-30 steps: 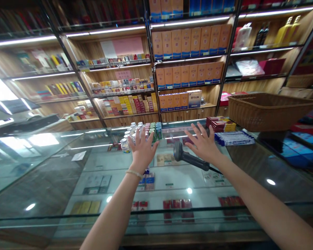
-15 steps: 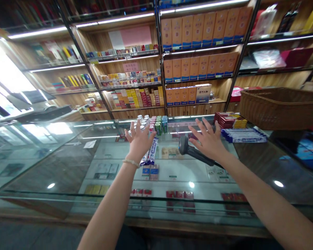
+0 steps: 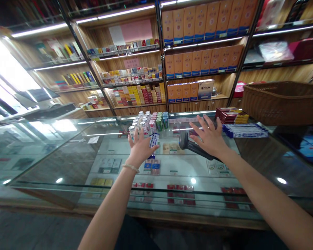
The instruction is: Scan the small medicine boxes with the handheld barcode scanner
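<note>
A blue-and-white wrapped bar [image 3: 154, 140] is lying on the glass counter [image 3: 182, 166], just beyond the thumb and fingers of the left hand [image 3: 140, 150]; those fingers are standing apart, and whether any of them is touching the wrapper I cannot tell. Close by, a black scanner [image 3: 194, 147] is resting with its handle running under the right hand [image 3: 209, 137], whose fingers are also spreading wide, contact again being unclear. Small white-capped bottles [image 3: 139, 122] are crowding just past the left fingertips, so a forward sweep could be toppling them into the cans [image 3: 159, 121] alongside. A low right wrist could be catching the scanner and sliding it across the slick glass. To the right, a pile of wrapped bars [image 3: 245, 131] and the stacked red boxes [image 3: 230, 115] are narrowing the space, with a wicker basket [image 3: 281, 106] blocking farther out. More room is lying between the two hands and toward the counter's near edge, where anything pushed too far could be dropping off.
</note>
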### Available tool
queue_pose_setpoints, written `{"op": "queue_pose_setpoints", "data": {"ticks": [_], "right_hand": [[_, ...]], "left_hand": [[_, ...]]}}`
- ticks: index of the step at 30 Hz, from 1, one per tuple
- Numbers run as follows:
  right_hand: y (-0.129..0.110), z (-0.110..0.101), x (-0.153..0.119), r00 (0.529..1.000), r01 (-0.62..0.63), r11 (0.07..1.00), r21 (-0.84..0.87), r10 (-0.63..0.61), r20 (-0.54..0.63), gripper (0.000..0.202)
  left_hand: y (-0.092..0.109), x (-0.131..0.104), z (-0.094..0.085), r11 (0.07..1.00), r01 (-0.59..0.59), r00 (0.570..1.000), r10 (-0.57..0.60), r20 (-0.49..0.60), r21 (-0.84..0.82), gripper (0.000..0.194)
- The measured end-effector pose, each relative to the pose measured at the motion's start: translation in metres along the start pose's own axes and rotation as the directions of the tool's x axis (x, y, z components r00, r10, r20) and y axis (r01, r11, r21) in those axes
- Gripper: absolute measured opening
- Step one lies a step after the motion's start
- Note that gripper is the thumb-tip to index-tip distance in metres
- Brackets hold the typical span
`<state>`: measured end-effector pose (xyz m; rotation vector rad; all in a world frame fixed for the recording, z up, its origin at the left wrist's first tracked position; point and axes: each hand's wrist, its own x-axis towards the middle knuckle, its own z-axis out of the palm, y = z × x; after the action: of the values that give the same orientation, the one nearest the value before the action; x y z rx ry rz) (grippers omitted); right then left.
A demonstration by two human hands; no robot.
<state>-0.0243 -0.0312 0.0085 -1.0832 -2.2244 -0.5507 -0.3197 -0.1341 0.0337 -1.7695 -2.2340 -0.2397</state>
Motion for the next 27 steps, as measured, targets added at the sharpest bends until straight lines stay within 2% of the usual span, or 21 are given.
{"op": "queue_pose_setpoints", "data": {"ticks": [5, 9, 17, 27], "right_hand": [[0.001, 0.000, -0.001, 1.000, 0.010, 1.000, 0.002, -0.009, -0.012, 0.055], [-0.001, -0.001, -0.002, 1.000, 0.010, 1.000, -0.012, -0.010, -0.010, 0.055], [-0.001, 0.001, -0.002, 1.000, 0.021, 1.000, -0.002, -0.021, -0.017, 0.055], [0.002, 0.002, -0.002, 0.999, 0.032, 0.999, 0.025, -0.031, -0.030, 0.057]], "left_hand": [[0.010, -0.009, 0.000, 0.990, -0.040, 0.999, 0.043, -0.020, 0.136, 0.046], [0.016, -0.014, 0.003, 0.981, -0.058, 0.996, 0.069, -0.055, 0.183, 0.042], [0.022, -0.015, 0.008, 0.984, -0.039, 0.995, 0.054, -0.084, 0.176, 0.028], [0.028, -0.012, 0.005, 0.993, -0.027, 0.994, 0.039, -0.100, 0.114, 0.024]]}}
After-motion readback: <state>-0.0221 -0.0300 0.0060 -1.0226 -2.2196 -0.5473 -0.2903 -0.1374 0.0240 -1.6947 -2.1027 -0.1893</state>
